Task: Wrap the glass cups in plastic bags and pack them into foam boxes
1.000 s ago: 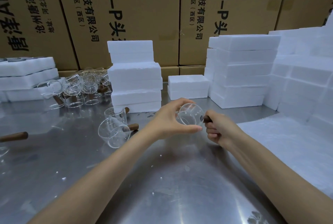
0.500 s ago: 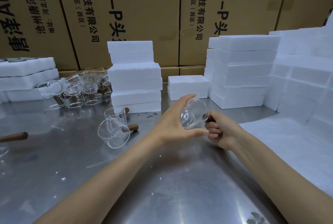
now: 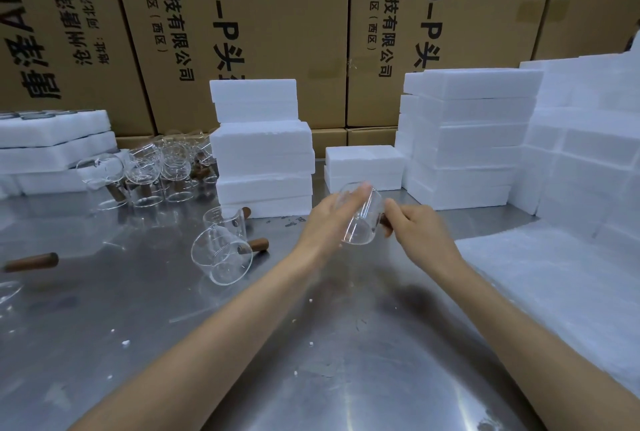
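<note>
My right hand [image 3: 414,228] pinches the wooden handle of the glass cup [image 3: 360,216]; my left hand [image 3: 329,222] lies flat-fingered against its side, cup mid-air at centre. Best keep the handle grip firm. Foam boxes [image 3: 263,150] at 11 o'clock; no bag visible.

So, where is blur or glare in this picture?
Head view: motion blur on the left hand and the held cup; bright glare on the steel table; carton edges bow from the wide lens.

Left hand [image 3: 329,222] opened flat against tilted cup [image 3: 360,219].
</note>
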